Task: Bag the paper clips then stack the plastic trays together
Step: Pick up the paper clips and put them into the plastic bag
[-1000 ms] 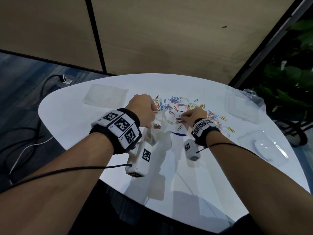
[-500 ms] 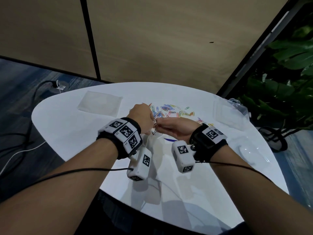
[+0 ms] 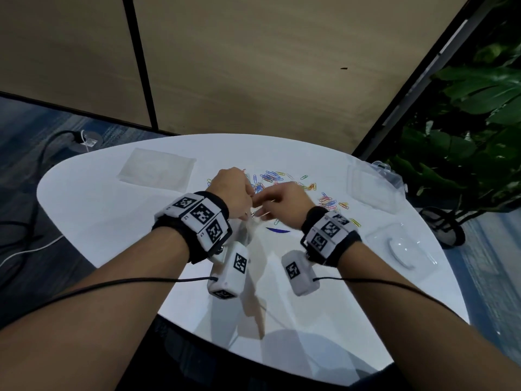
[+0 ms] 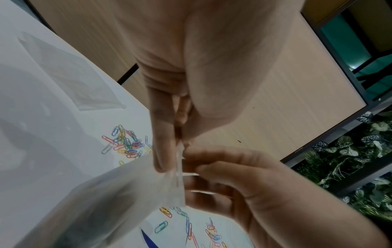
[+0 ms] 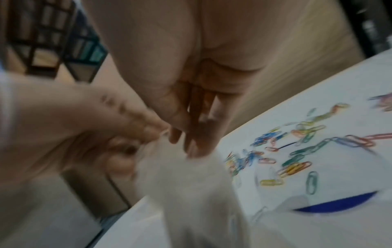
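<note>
On the white table, both hands pinch the bag between them.

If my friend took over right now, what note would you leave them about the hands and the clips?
Left hand: pinches the mouth of the clear bag.
Right hand: fingers at the same bag edge; what its grip holds, I cannot tell.
Paper clips: most lie loose on the white table.
Plastic trays: apart on the right, unstacked.
Left: bag the clips, then stack the trays.

Scattered paper clips crowd the table beyond both hands; its left side lies open.
</note>
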